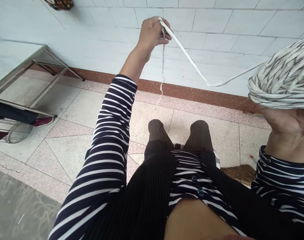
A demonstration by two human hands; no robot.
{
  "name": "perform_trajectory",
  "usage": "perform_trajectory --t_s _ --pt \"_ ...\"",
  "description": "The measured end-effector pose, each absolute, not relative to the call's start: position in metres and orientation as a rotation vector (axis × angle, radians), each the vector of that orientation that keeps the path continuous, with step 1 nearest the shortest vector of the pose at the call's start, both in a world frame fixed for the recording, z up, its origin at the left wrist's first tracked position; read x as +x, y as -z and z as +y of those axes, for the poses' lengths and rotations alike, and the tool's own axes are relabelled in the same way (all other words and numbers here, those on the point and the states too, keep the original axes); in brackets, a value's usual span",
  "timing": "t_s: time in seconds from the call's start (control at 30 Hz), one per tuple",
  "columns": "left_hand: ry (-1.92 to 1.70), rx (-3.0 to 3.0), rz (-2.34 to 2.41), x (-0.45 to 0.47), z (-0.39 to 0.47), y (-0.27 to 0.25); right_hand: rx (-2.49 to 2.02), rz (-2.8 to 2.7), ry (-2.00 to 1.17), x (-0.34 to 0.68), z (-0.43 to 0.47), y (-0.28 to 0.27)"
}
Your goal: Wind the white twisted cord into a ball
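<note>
My left hand point(154, 31) is raised in front of the wall, its fingers closed on a strand of white yarn point(185, 53). A twisted loose end point(163, 66) of it hangs below that hand and frays toward its tip. From the left hand the strand dips in a slack curve, then rises to a large ball of yarn point(284, 76), white with dark flecks. My right hand point(289, 121) supports this ball from below, palm up. The ball hides most of the right hand's fingers and is cut off by the right edge of view.
A white tiled wall point(211, 20) with a reddish-brown base strip stands ahead. At the left is a metal-framed table point(22, 43); a person's foot in a red shoe point(43, 121) and a wire basket point(18, 132) are below it. A broom-like brown bundle point(238, 174) lies at lower right.
</note>
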State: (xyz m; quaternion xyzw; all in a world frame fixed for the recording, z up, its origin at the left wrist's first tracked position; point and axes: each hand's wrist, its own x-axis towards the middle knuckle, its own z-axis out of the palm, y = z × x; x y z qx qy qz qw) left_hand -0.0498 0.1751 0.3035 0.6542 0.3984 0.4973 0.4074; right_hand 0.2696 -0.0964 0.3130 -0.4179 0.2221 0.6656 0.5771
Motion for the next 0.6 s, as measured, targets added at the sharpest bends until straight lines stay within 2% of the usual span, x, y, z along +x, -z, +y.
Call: perform_trajectory --t_s 0.17,0.33,0.43,0.6 --pt "-1.261 1.639 0.881 -0.04 0.165 -0.3 -0.901 -0.166 -1.347 0.276 -0.094 -0.302" --pt "-1.028 1.705 1.052 -0.032 0.155 -0.289 -0.626 -0.85 -1.182 0.273 -0.078 -0.291" --pt "-1.05 1.716 1.012 -0.028 0.148 -0.279 -0.479 -0.917 -1.179 0.266 -0.071 -0.289" --pt "-0.793 2.055 1.218 -0.02 0.147 -0.261 -0.498 -0.85 -1.237 0.263 -0.068 -0.285"
